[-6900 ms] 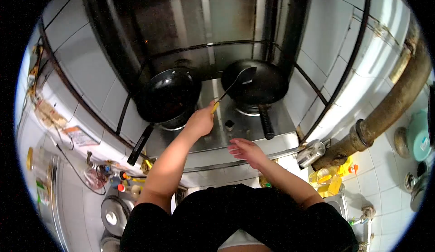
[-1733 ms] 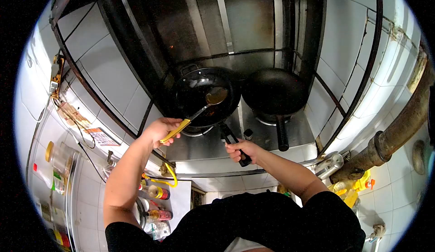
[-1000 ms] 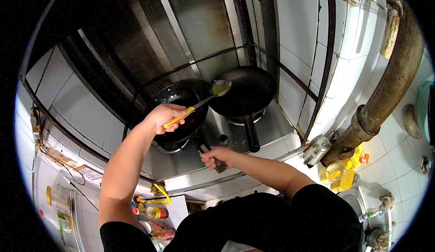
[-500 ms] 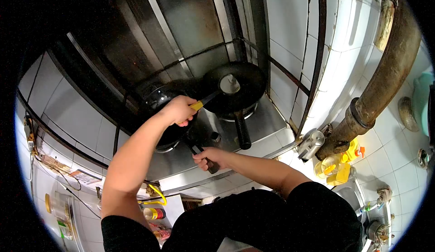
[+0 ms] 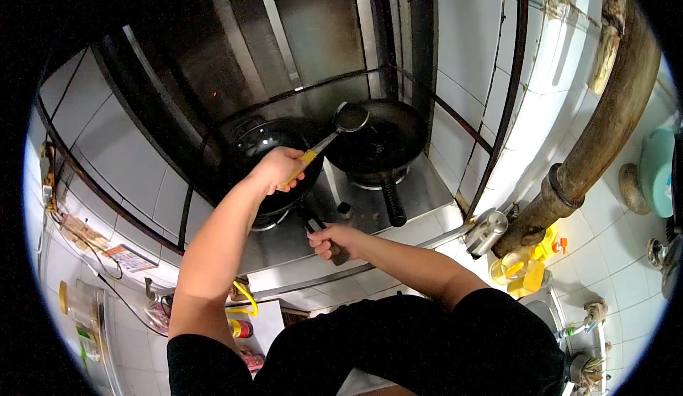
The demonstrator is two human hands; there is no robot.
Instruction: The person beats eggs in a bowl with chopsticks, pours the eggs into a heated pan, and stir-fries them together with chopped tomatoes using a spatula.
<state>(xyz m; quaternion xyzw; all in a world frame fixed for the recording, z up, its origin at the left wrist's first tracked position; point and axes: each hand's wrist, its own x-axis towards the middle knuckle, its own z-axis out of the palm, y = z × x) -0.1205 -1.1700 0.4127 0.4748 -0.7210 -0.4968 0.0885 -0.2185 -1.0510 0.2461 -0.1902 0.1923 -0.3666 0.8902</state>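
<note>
My left hand [image 5: 279, 170] is wrapped round the yellow handle of a ladle [image 5: 351, 117]. The ladle's bowl hangs at the left rim of a black frying pan [image 5: 393, 142] on the right burner. Below my left forearm sits a dark wok [image 5: 249, 147] on the left burner, its inside partly covered by the hand. My right hand [image 5: 333, 242] grips the wok's long handle near the stove's front edge. The frying pan's handle points toward me, with no hand on it. What lies in either pan is too dark to make out.
A metal rail [image 5: 498, 111] curves round the steel stovetop [image 5: 356, 214]. To the right stand a silver canister [image 5: 488, 232], yellow bottles [image 5: 546, 243] and a thick brown pipe [image 5: 541, 214]. A yellow hose [image 5: 245, 300] runs below at the left.
The ladle's bowl has moved left and slightly up from over the frying pan to its rim, and has turned. My right hand stays on the wok handle. The camera view shifted slightly.
</note>
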